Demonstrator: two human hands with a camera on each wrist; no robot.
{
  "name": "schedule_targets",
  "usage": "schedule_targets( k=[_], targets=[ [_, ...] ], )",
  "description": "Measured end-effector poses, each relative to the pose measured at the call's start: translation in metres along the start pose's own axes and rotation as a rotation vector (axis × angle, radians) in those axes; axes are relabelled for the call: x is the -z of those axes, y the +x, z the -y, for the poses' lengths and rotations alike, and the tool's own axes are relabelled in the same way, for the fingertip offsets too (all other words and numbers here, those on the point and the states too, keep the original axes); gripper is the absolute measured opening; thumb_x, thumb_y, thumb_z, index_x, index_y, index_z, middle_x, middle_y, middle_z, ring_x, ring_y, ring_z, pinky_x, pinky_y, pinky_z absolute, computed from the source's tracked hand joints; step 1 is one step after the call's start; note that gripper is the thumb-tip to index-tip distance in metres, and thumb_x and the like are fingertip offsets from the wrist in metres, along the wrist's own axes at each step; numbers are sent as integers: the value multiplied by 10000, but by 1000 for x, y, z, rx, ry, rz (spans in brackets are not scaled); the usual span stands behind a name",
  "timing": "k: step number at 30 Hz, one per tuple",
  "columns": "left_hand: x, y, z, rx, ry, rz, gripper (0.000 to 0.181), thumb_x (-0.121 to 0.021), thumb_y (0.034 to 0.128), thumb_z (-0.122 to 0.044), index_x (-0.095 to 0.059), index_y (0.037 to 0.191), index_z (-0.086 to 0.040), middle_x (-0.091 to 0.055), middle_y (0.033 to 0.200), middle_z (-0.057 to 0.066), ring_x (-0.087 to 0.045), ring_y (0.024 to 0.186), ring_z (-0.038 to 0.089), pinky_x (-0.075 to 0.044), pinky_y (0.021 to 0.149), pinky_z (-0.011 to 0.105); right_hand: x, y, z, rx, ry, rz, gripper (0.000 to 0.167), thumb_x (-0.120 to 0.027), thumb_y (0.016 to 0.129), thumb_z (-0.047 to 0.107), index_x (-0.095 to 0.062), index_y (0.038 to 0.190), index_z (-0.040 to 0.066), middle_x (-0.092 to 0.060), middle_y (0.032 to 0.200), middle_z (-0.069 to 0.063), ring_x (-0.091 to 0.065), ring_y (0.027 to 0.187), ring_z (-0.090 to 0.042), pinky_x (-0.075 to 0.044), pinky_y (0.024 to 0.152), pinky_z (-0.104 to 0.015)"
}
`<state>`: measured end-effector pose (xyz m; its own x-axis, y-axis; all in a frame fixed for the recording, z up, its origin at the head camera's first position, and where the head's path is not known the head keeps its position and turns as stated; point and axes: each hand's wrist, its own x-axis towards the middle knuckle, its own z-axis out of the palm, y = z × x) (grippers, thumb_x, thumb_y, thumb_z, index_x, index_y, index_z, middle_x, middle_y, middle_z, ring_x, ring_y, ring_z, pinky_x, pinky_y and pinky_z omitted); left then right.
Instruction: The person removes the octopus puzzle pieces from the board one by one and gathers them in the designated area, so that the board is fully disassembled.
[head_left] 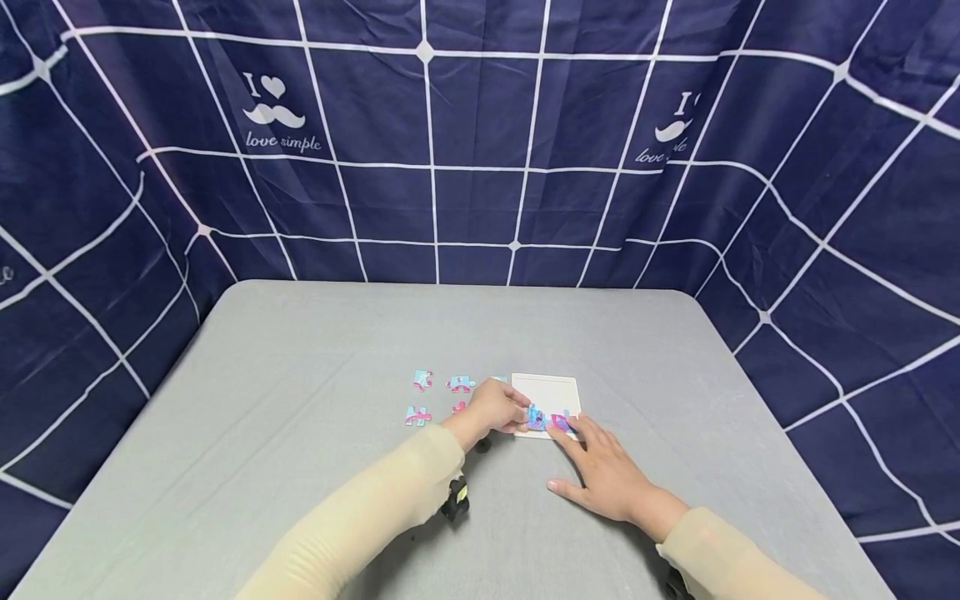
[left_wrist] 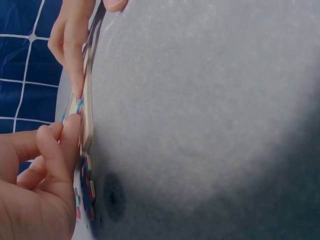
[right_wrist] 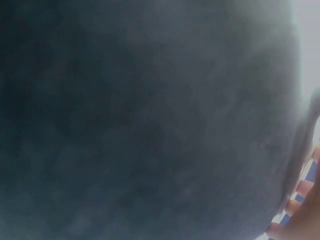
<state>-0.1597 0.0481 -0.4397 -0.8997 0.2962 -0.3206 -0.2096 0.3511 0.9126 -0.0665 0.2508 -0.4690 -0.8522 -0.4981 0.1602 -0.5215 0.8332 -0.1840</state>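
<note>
A white tray [head_left: 546,390] lies on the grey table, with blue and pink puzzle pieces [head_left: 536,417] along its near side. My left hand [head_left: 497,408] is at the tray's left edge, its fingers curled at the pieces; whether it pinches one is hidden. My right hand [head_left: 609,473] rests with extended fingers on the pieces and the tray's near right corner, its thumb apart on the table side. In the left wrist view both hands' fingertips meet near the tray's edge [left_wrist: 88,107]. The right wrist view shows only some fingers [right_wrist: 295,205] at the right border.
Several loose light blue and pink pieces [head_left: 461,383] lie left of the tray, some partly behind my left hand. A dark blue curtain with white lines [head_left: 480,204] hangs behind and beside the grey table [head_left: 337,333].
</note>
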Motion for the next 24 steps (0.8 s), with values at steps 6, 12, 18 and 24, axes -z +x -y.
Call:
schedule_targets(
  k=[6, 12, 18, 24],
  targets=[
    [5, -2, 3, -6, -57, 21, 169, -716, 793, 71, -725, 944, -5, -663, 666, 65, -656, 574, 136, -526, 477, 180, 3, 1, 4, -32, 4, 44, 754, -577, 881, 574, -398, 1451, 113, -376, 1380, -229, -285, 1322, -456, -303, 1017, -621],
    [12, -4, 5, -9, -88, 50, 201, -708, 800, 63, -718, 989, -5, -656, 683, 55, -615, 568, 94, -516, 478, 164, 3, 1, 4, -57, -3, 62, 763, -571, 879, 583, -381, 1463, 131, -368, 1402, -214, -263, 1342, -445, -290, 1031, -619],
    [22, -9, 9, -10, -98, 74, 217, -706, 811, 52, -709, 1020, -4, -674, 725, 61, -618, 571, 84, -514, 483, 161, 2, 0, 3, -52, 2, 43, 764, -600, 870, 564, -393, 1454, 118, -376, 1390, -221, -273, 1333, -449, -298, 1022, -620],
    [33, -14, 15, -2, -118, 109, 230, -692, 823, 47, -694, 1048, 0, -694, 778, 79, -672, 644, 140, -514, 495, 163, 2, 0, 3, -60, -7, 61, 757, -562, 884, 586, -381, 1463, 133, -369, 1396, -214, -266, 1342, -440, -291, 1030, -619]
  ],
)
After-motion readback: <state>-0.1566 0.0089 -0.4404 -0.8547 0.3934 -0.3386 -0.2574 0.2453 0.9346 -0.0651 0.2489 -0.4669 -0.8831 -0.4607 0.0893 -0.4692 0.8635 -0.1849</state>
